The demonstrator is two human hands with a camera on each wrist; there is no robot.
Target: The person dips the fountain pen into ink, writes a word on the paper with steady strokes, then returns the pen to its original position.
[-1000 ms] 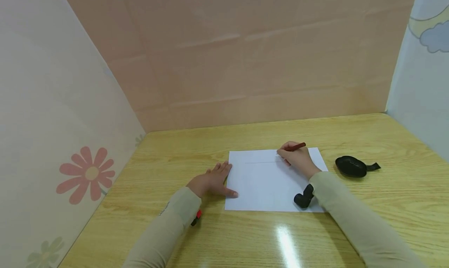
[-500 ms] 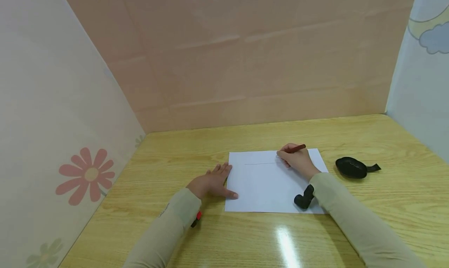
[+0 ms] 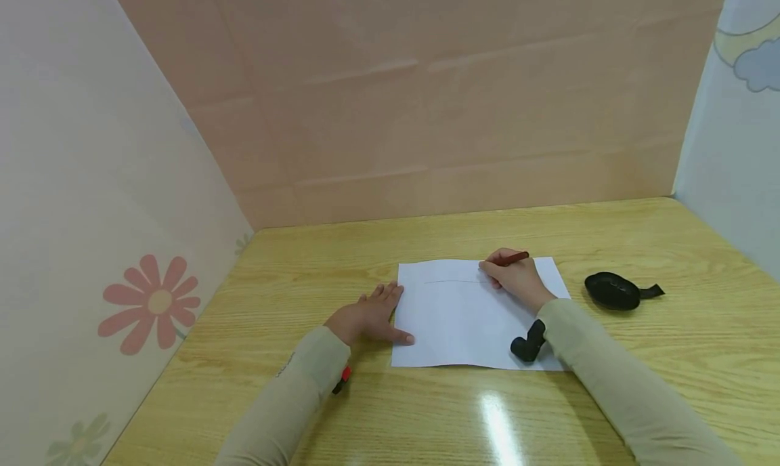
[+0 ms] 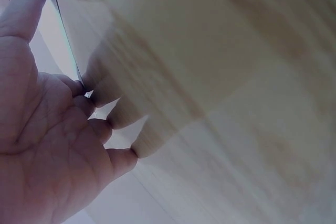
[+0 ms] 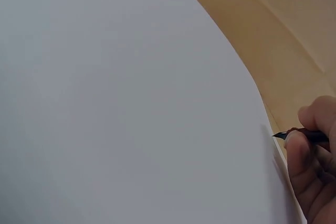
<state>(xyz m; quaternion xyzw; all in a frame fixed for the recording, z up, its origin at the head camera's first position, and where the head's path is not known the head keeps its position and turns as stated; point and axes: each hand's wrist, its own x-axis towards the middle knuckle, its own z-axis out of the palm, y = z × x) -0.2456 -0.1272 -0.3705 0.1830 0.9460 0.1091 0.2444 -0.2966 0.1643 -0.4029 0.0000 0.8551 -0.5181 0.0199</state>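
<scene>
A white sheet of paper (image 3: 451,324) lies on the wooden table, with one thin line across its upper part. The sheet bows up a little along its middle. My left hand (image 3: 374,317) rests spread at its left edge, thumb on the paper; in the left wrist view the fingertips (image 4: 123,162) touch the table. My right hand (image 3: 514,276) pinches a dark red pen (image 3: 516,257) near the sheet's top right. In the right wrist view the pen's dark pointed tip (image 5: 279,135) is right at the paper's surface, between thumb and fingers.
A black object with two rounded ends (image 3: 527,343) lies over the sheet's lower right, by the right sleeve. A black oval thing with a short strap (image 3: 612,291) sits right of the paper. A small red and black piece (image 3: 343,379) shows beside the left sleeve.
The paper, flat before, now bulges up, and its near edge and the drawn line look curved. My right hand with the pen has shifted very slightly left. The left hand stays in place.
</scene>
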